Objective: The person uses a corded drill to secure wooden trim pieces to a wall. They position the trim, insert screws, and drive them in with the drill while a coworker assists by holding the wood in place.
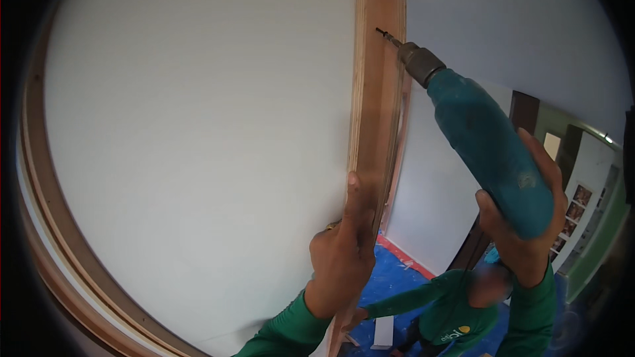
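Drill body point(486, 142): matt plastic | chuck point(422, 65): dull metal | beam point(380, 92): smooth layered wood | left sleeve point(291, 327): matt cloth

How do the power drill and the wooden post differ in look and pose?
The power drill is teal and rounded; the wooden post is brown, longer and angular. The power drill slants up to the left, while the wooden post stands nearly upright. Both are elongated.

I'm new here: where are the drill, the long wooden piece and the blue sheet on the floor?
Drill point(488, 142): head view, middle of its teal body.
Long wooden piece point(377, 92): head view, on its inner face.
Blue sheet point(395, 272): head view, an uncovered patch of it.
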Demonstrator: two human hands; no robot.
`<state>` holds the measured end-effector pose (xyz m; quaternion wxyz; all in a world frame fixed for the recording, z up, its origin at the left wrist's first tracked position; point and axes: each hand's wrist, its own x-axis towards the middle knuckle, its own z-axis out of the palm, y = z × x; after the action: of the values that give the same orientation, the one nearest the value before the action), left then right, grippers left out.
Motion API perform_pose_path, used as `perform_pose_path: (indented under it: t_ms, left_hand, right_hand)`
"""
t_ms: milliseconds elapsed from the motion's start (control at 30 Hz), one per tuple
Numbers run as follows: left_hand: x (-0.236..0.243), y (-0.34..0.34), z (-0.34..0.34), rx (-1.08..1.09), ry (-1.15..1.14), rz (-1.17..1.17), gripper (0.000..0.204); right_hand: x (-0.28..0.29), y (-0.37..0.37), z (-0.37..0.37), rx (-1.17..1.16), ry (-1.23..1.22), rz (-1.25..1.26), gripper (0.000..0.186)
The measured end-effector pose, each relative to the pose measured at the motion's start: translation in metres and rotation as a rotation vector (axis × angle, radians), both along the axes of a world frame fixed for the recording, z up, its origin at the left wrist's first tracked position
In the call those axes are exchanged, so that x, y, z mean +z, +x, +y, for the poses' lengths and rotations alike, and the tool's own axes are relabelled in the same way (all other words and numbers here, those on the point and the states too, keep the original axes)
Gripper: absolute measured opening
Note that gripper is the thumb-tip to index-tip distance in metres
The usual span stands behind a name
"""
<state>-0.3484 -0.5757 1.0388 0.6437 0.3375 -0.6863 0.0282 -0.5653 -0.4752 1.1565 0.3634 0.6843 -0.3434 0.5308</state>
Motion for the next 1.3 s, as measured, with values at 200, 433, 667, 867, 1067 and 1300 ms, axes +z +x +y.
perform_pose_path:
  t_ms: [200, 433, 667, 867, 1067, 1300]
  left_hand:
    - [0.000, 0.002, -0.004, -0.011, -0.046, -0.001, 0.069]
    - [0.002, 0.005, 0.000, -0.069, -0.060, 0.037, 0.067]
    - [0.000, 0.003, -0.003, -0.096, -0.097, 0.064, 0.068]
    - [0.001, 0.004, 0.001, -0.089, -0.076, 0.037, 0.071]
    - [0.002, 0.002, -0.004, -0.089, -0.112, 0.071, 0.070]
    - [0.006, -0.003, 0.003, -0.062, -0.079, 0.064, 0.070]
  right_hand:
    - [0.001, -0.013, 0.005, -0.046, 0.009, -0.034, 0.089]
    - [-0.005, -0.021, 0.004, -0.129, -0.032, 0.016, 0.090]
    - [-0.002, -0.018, 0.005, -0.211, -0.121, 0.096, 0.090]
    - [0.005, -0.016, 0.014, -0.290, -0.071, 0.144, 0.091]
    - [0.013, -0.012, 0.006, -0.115, -0.007, 0.113, 0.088]
    - [0.027, -0.007, 0.010, -0.130, -0.002, 0.165, 0.078]
